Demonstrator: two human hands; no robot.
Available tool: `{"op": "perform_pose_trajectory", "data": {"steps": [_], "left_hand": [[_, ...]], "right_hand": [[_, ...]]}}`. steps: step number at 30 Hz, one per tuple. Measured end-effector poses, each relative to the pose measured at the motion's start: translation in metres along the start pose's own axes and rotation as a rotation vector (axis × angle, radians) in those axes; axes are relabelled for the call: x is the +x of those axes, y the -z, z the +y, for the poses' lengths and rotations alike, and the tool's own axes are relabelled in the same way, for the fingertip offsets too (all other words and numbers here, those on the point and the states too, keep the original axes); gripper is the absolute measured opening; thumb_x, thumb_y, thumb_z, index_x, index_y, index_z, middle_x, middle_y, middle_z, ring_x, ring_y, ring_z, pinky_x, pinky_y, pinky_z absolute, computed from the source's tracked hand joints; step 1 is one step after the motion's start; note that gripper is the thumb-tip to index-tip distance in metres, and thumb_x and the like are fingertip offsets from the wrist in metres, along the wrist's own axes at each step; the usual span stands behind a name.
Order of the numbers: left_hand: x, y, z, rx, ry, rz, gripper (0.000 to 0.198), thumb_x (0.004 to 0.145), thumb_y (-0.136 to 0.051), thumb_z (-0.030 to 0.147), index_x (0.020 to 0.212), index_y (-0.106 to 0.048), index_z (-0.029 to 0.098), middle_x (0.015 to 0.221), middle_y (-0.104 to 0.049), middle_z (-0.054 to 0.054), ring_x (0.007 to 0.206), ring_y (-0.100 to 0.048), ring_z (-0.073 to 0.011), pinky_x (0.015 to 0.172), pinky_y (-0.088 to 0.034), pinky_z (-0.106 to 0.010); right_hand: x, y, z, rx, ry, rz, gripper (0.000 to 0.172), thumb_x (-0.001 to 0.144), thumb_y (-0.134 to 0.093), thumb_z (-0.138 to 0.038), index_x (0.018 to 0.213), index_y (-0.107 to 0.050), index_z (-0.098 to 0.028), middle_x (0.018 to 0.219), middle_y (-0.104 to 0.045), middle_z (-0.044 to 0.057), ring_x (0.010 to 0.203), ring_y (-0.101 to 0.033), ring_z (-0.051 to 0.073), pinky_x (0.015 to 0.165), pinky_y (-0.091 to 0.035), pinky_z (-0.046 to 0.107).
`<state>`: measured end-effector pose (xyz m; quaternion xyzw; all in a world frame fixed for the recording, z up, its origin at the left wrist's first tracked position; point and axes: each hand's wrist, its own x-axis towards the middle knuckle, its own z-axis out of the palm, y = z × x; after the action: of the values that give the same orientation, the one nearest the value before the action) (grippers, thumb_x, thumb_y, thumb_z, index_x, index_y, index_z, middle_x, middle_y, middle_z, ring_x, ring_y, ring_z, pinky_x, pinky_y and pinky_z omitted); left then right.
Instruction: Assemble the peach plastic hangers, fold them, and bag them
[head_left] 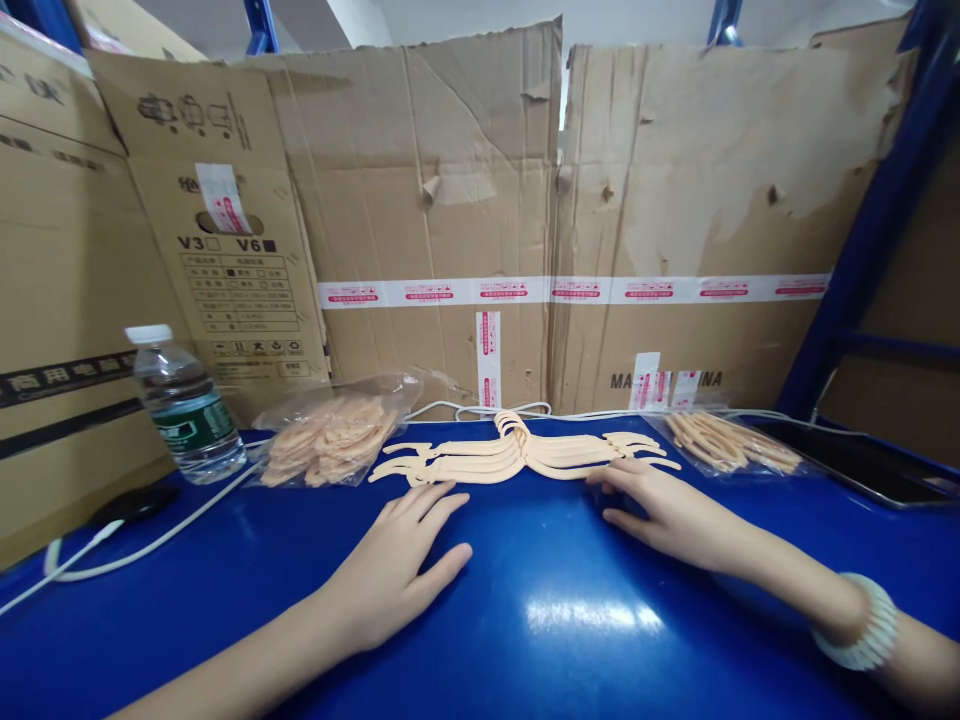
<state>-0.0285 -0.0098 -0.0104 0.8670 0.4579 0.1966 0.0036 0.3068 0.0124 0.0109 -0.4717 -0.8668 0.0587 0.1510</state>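
A row of cream plastic clothes hangers [480,465] lies overlapped on the blue table, hooks bunched at the middle and pointing away from me. My left hand [405,560] rests near their left end, palm down, with fingers stretched out and thumb apart; nothing is in it. At the right end, the fingertips of my right hand [652,505] reach the nearest hanger's arm. Its fingers are slightly bent with the thumb spread away, and no grip shows. Whether those fingertips press on the hanger is hard to see.
Clear bags of cream pieces, one on the left [330,440] and one on the right [731,440], flank the hangers. A water bottle [187,410], a black device [135,503] with a white cable [180,525], and a dark tablet [855,465] lie farther out. Cardboard sheets [435,220] stand behind.
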Motion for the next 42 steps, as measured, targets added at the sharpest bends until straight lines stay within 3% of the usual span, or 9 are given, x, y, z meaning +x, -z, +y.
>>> {"op": "perform_pose_trajectory", "data": {"steps": [5,11,15,20,33,42], "left_hand": [[0.0,0.009,0.011,-0.111,-0.182,-0.067,0.036,0.094,-0.049,0.032,0.129,-0.052,0.026,0.134,-0.057,-0.007,0.123,-0.051,-0.0257,0.104,-0.041,-0.046],[-0.005,0.014,0.023,-0.139,-0.3,-0.055,0.034,0.089,-0.053,0.02,0.122,-0.055,0.026,0.122,-0.063,-0.005,0.115,-0.054,-0.023,0.102,-0.042,-0.041],[-0.006,0.014,0.023,-0.155,-0.291,-0.038,0.032,0.087,-0.053,0.016,0.118,-0.057,0.025,0.118,-0.064,-0.005,0.112,-0.055,-0.0225,0.1,-0.043,-0.039],[-0.005,0.017,0.023,-0.148,-0.285,-0.109,0.03,0.089,-0.051,0.018,0.117,-0.057,0.024,0.119,-0.064,-0.006,0.112,-0.055,-0.0217,0.1,-0.044,-0.038],[-0.005,0.018,0.023,-0.174,-0.265,-0.114,0.028,0.088,-0.051,0.017,0.115,-0.059,0.023,0.12,-0.064,-0.008,0.111,-0.056,-0.024,0.098,-0.045,-0.04],[-0.008,0.015,0.022,-0.204,-0.259,-0.087,0.028,0.088,-0.052,0.016,0.114,-0.06,0.024,0.12,-0.063,-0.007,0.111,-0.056,-0.0232,0.098,-0.045,-0.039]], "right_hand": [[-0.005,0.007,-0.005,-0.057,0.049,-0.104,0.034,0.088,-0.051,-0.021,0.12,-0.06,-0.014,0.116,-0.056,0.015,0.105,-0.056,0.029,0.093,-0.047,0.045],[-0.009,0.01,-0.01,-0.098,0.061,-0.118,0.032,0.09,-0.047,-0.019,0.118,-0.06,-0.012,0.114,-0.055,0.016,0.1,-0.057,0.029,0.091,-0.048,0.047],[-0.009,0.01,-0.012,-0.108,0.06,-0.13,0.031,0.09,-0.047,-0.018,0.118,-0.059,-0.013,0.113,-0.054,0.016,0.1,-0.057,0.029,0.091,-0.048,0.046],[-0.01,0.01,-0.012,-0.115,0.057,-0.135,0.031,0.091,-0.046,-0.019,0.118,-0.059,-0.014,0.115,-0.054,0.016,0.101,-0.057,0.029,0.092,-0.049,0.046],[-0.011,0.006,-0.008,-0.053,0.088,-0.048,0.033,0.092,-0.047,-0.027,0.119,-0.063,-0.018,0.11,-0.058,0.014,0.098,-0.059,0.028,0.09,-0.049,0.043],[-0.011,0.011,-0.009,-0.049,0.054,-0.121,0.035,0.09,-0.047,-0.024,0.122,-0.06,-0.017,0.119,-0.057,0.015,0.105,-0.058,0.031,0.093,-0.049,0.046]]}}
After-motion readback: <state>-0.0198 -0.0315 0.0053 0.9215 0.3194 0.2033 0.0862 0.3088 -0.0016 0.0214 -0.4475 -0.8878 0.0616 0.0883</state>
